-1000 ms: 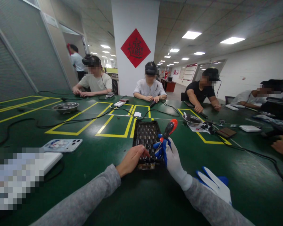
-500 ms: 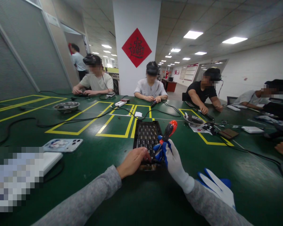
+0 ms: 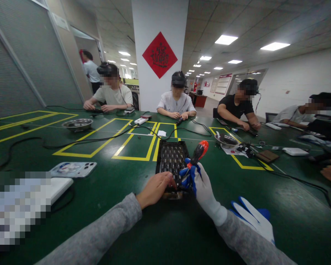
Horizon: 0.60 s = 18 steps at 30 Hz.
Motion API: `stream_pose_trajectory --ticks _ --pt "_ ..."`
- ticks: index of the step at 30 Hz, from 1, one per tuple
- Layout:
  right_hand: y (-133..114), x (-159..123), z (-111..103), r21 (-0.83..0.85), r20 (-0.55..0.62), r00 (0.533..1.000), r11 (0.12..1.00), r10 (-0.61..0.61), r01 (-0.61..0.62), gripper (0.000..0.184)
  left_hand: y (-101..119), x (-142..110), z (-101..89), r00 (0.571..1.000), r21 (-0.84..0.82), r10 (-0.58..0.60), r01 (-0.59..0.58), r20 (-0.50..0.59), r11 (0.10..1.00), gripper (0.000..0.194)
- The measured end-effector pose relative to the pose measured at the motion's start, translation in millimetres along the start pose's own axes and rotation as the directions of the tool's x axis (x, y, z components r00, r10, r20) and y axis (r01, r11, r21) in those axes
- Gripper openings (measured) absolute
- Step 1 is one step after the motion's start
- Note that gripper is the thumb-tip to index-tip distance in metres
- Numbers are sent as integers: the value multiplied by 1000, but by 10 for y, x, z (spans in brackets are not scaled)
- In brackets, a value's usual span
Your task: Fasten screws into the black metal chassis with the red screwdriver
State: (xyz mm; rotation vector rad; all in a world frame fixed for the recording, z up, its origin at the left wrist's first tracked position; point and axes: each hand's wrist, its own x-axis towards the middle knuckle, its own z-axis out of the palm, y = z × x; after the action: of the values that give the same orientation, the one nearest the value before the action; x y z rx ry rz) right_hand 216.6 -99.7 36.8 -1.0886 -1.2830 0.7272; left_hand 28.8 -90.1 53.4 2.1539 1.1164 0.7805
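Little has changed at the case (image 3: 171,156): it lies on the worktop (image 3: 176,235) in front of the person, with both hands at the same spot near its close end. The right hand (image 3: 204,186), gloved, is wrapped around the screwdriver (image 3: 200,151), handle up at the same tilt. The bare left hand (image 3: 156,187) bends its fingers into the case; whether they pinch anything cannot be told. The work seems to be dwelling on one spot.
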Motion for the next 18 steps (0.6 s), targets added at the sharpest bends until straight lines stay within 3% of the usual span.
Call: stream_pose_trajectory --ticks 5,8,12,18 --pt "29 -5 -9 31 -15 1000 1000 4 -3 44 -32 2 16 1000 -7 -7 7 -23 1000 63" --pt "16 -7 -17 43 6 1000 999 -9 9 42 -49 51 7 1000 9 14 -14 -22 1000 48" --pt "26 -8 -19 37 -21 1000 999 -10 11 44 -74 165 -18 995 17 65 -66 75 998 29" --pt "21 -8 -10 77 -10 999 996 -40 41 44 -123 217 -31 980 80 113 -128 166 989 25"
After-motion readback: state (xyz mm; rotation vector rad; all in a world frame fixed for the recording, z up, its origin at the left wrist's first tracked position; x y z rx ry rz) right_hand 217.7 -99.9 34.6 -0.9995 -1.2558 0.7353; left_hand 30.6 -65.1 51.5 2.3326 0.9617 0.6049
